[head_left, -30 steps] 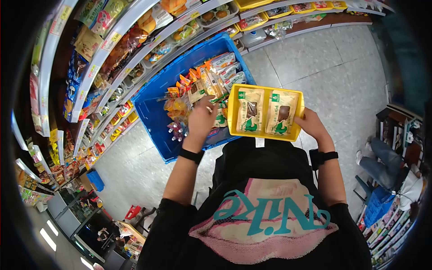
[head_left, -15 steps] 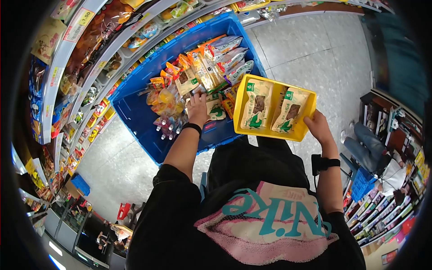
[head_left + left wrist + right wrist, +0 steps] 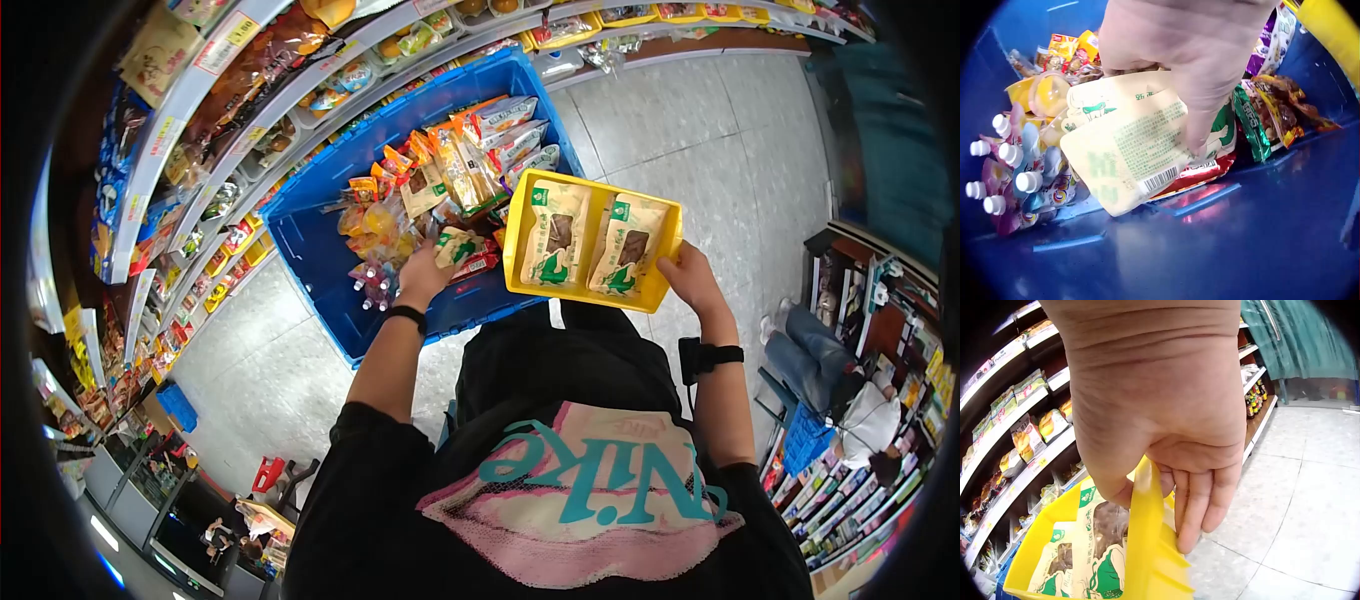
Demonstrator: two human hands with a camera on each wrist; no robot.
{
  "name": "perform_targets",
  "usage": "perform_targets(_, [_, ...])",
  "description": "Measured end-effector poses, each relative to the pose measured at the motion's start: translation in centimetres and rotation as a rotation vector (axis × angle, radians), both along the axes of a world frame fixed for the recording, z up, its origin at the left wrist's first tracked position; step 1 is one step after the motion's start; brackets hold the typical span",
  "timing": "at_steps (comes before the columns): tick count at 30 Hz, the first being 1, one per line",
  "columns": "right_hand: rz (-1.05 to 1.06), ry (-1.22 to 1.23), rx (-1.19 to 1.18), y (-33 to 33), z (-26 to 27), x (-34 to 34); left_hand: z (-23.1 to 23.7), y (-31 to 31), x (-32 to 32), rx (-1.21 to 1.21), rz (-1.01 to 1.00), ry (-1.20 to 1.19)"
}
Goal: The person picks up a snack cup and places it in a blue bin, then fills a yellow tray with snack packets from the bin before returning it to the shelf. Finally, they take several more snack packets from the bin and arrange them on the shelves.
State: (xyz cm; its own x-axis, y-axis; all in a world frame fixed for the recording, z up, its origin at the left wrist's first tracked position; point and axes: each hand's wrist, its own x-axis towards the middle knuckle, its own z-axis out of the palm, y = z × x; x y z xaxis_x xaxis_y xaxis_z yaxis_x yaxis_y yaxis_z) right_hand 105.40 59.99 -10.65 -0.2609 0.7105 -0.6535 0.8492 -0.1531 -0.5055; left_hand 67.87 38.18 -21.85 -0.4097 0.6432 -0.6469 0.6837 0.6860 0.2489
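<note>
My left hand [image 3: 426,274] is inside the blue crate [image 3: 318,290], pinching a cream snack packet [image 3: 1141,150] with green print. In the left wrist view the packet's back shows, with small text and a barcode, and a second cream packet peeks out behind it. My right hand [image 3: 692,282] grips the right wall of a yellow divided tray [image 3: 516,262], thumb inside and fingers outside. Two cream packets stand in the tray, a left packet [image 3: 557,235] and a right packet [image 3: 627,248], one per compartment. The tray is held beside the crate, overlapping its right edge in the head view.
Inside the crate are pouches with white caps [image 3: 1013,153], jelly cups [image 3: 1047,94], a red packet [image 3: 1194,175] and several bagged snacks [image 3: 466,168]. Stocked shelves [image 3: 190,105] curve along the left and back. A person in jeans [image 3: 815,345] sits at the right.
My left hand reached down among the crate's packets and now lifts a cream packet slightly, uncovering a red one. The right hand keeps its grip on the tray, which shifted only slightly.
</note>
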Motion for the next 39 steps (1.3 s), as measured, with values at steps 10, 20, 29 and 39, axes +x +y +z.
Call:
perform_targets(10, [0.191,0.075,0.001,1.7,-0.9,-0.3,14.6,3.8,2.6,0.698,0.594,-0.304])
perform_targets(20, [0.222,0.172,-0.024,2.0,-1.2,-0.3,18.5,11.8,13.4,0.429,-0.175,0.255])
perform_targets(29, [0.246,0.228,-0.010,2.0,-2.4,0.0,16.6,11.0,14.7,0.366,-0.345,0.076])
perform_targets(39, [0.284,0.215,-0.034,2.4,-2.0,-0.1,13.8,11.4,13.7,0.328,0.059,-0.246])
